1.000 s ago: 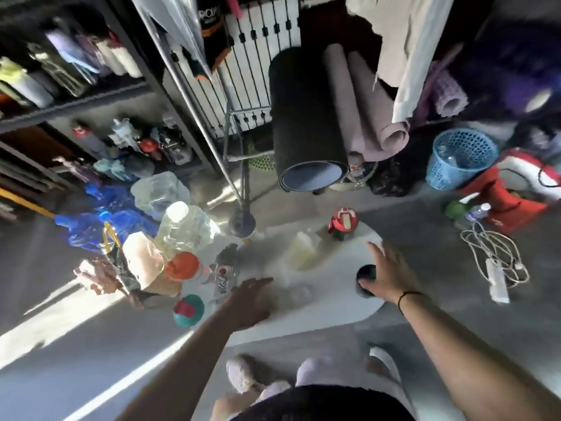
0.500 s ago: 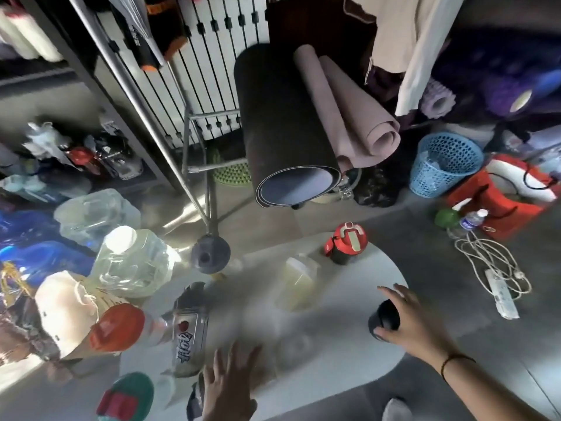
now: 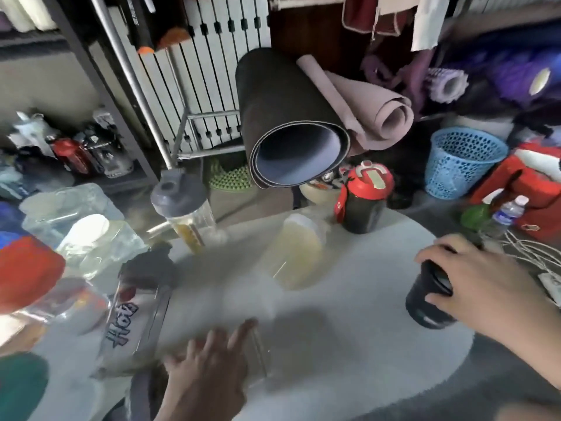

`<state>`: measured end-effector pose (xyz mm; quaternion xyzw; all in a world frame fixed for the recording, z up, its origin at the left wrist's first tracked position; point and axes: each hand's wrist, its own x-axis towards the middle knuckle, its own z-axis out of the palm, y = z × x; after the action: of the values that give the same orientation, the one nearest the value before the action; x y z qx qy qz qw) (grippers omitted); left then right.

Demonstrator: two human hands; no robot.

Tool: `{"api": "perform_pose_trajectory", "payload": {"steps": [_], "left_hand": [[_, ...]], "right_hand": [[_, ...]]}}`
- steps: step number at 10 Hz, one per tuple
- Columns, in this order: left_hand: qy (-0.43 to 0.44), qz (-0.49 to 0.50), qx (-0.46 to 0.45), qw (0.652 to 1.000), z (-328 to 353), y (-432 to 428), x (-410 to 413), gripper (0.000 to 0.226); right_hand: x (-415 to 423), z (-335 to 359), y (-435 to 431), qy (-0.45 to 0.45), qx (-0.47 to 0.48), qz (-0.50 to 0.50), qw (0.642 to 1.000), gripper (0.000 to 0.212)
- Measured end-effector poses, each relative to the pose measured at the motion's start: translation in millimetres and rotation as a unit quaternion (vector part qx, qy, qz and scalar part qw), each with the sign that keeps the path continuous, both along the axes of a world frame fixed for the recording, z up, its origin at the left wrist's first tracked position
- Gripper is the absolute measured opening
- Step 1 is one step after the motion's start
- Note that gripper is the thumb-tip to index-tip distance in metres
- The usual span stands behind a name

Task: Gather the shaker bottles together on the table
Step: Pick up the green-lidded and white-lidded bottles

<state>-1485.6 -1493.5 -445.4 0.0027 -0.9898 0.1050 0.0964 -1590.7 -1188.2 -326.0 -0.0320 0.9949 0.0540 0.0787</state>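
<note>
At the left edge of the frame, a red-capped bottle (image 3: 28,268) and a green-topped one (image 3: 21,384) sit partly out of view, too blurred to say whether they rest on the counter (image 3: 349,344) or beside it. Just right of them, a clear shaker with lettering on its side (image 3: 133,317) lies tipped over on the pale counter. Beyond it, toward the upper left of the counter, a clear shaker with a grey lid (image 3: 182,208) stands upright. The left hand (image 3: 209,363), at the lower middle of the frame, is open with fingers spread, palm down against a clear bottle (image 3: 258,344) that is hard to make out; whether it grips it cannot be told. In the centre stands a cloudy yellowish shaker (image 3: 299,250), and behind it to the right a black shaker with a red lid (image 3: 364,199) near the counter's far edge. At the right edge of the counter, the right hand (image 3: 476,281) is closed over the top of a black shaker (image 3: 428,299), fingers curled around its rim.

Judged from this layout, the gathering is barely begun: the shakers are spread across the counter, well apart, none touching. What seems left is drawing the right-side black one inward, righting the tipped one, and bringing the far ones toward the middle.
</note>
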Motion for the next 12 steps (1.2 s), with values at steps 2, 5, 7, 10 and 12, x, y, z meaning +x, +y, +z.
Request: {"api": "perform_pose_trajectory", "payload": {"steps": [2,5,7,10,12], "left_hand": [[-0.329,0.108,0.16,0.924,76,5,-20,0.096],[-0.327,0.059,0.136,0.934,81,0,-20,0.172],[-0.163,0.056,0.213,0.962,105,22,-75,0.102],[-0.194,0.137,0.344,0.909,96,59,-173,0.109],[-0.209,0.179,0.336,0.901,42,62,-205,0.131]], "right_hand": [[6,0,4,0.028,-0.029,0.009,0.999,0.065],[29,-27,27,0.156,-0.335,-0.069,0.927,0.122],[30,-80,38,0.124,-0.623,-0.181,0.751,0.137],[-29,-96,27,0.108,-0.619,-0.118,0.769,0.059],[-48,-116,22,0.076,-0.624,-0.12,0.768,0.077]]}}
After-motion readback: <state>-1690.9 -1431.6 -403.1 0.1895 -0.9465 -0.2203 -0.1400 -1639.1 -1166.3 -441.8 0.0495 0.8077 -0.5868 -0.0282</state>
